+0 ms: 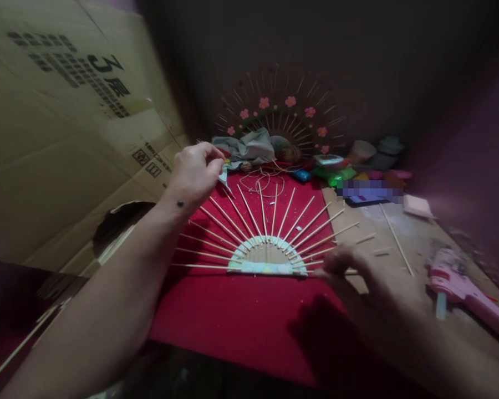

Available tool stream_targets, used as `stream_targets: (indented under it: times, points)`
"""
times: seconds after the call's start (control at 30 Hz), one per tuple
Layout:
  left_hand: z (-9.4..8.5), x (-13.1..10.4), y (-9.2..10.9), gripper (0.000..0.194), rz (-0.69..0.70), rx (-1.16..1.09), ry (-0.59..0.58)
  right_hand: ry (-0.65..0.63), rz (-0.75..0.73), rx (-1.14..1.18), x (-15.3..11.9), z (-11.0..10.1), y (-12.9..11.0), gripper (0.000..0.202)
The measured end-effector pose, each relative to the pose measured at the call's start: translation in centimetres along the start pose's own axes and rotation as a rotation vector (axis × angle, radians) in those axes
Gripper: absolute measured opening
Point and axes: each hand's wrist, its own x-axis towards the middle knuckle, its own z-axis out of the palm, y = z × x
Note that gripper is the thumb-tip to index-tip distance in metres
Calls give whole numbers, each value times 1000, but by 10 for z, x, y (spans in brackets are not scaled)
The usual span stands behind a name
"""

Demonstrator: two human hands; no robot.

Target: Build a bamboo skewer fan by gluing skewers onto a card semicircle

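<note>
A half-round cardboard base (267, 254) with a pale green patterned rim lies on a red cloth (241, 321), thin wooden sticks fanning out from its curved edge. My left hand (198, 169) is raised above the upper left sticks, fingers bent and pinched together beside a pale scrap; what it grips, if anything, is too small to make out. Close to the base's right corner is my right hand (357, 271), blurred, with thumb and fingers curled near the lowest right stick. Whether it holds that stick cannot be made out.
A flowered stick fan (290, 102) stands at the back, behind crumpled grey cloth (255, 145) and twine. A pink glue gun (461, 288), a phone (366, 192) and a loose stick (396, 239) lie right. A large cardboard box (66, 127) rises left.
</note>
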Motion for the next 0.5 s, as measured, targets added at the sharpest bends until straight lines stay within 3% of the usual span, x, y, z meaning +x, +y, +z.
stream_targets:
  times: [0.13,0.27,0.4,0.5]
  points:
    - [2,-1,1,23,6,11,17,-72,-80,87,-30,19,-1,21]
    - [4,-4,7,23,-7,40,39,-64,-134,47,-38,25,3,32]
    - [7,-6,10,28,-22,114,-1,16,-131,-170,-36,-7,12,39]
    - [10,-6,8,32,16,151,3,145,122,-298,-50,-40,31,24]
